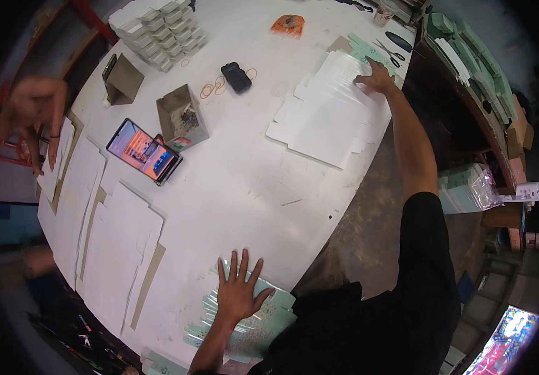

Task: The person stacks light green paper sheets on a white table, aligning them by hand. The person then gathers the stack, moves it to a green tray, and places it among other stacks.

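My left hand (238, 292) lies flat with its fingers spread on a fanned pile of pale green printed card sheets (276, 322) at the table's near edge. Farther off to the right, my right hand (379, 78) reaches to the far edge of a stack of white die-cut card sheets (326, 119). Its thumb and forefinger are apart, touching the top of the stack; the other fingers are partly hidden. Just beyond that hand lies another pale green card piece (364, 49). Scissors (389, 52) rest beside it.
A phone (144, 150) leans by an open grey box (183, 119). A black case (236, 77), rubber bands (213, 89) and stacked white trays (160, 34) stand farther off. White card stacks (122, 240) cover the left side, where another person (41, 112) handles sheets.
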`<state>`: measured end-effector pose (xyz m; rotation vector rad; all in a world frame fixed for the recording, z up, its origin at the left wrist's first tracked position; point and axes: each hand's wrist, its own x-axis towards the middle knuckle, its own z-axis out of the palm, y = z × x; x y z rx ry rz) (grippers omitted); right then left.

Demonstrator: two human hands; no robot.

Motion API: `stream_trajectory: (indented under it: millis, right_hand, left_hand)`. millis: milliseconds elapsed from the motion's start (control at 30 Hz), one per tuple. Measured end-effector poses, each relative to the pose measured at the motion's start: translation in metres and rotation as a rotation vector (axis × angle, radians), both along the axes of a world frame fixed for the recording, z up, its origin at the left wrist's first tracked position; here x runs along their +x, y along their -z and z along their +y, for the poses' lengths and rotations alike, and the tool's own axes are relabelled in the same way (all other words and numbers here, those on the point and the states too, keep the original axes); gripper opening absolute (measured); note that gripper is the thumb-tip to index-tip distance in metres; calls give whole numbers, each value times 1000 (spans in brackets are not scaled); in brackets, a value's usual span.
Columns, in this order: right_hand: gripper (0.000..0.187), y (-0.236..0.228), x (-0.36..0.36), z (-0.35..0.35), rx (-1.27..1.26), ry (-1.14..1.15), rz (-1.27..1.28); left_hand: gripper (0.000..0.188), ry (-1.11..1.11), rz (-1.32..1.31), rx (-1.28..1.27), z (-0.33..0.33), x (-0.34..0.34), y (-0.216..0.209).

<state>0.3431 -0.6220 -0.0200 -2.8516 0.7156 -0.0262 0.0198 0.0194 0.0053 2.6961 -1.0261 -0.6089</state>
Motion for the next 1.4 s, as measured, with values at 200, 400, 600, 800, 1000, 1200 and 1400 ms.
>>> stream_trajectory:
  millis: [200, 400, 600, 800, 1000, 1200, 1400]
  right_hand:
    - [120, 12, 11, -35, 60, -16, 66]
    - [123, -1, -9, 6, -64, -68, 82]
    - [122, -8, -37, 88, -96, -102, 146]
    - [100, -13, -88, 166, -346, -182, 19]
    - [90, -14, -223, 348, -90, -726, -189]
    - [62, -24, -293, 395, 733, -466, 23]
    - [36, -19, -302, 413, 76, -758, -222]
  left_hand:
    - [81, 26, -19, -14, -1, 1, 4]
    - [83, 34, -44, -19, -2, 1, 2]
    - [86, 32, -66, -73, -1, 0, 2]
    - [90, 29, -63, -75, 2, -3, -1]
    - [77, -4, -166, -203, 20, -10, 18]
    - [58, -85, -68, -438, 25, -10, 22]
    - [65, -76, -156, -400, 23, -14, 24]
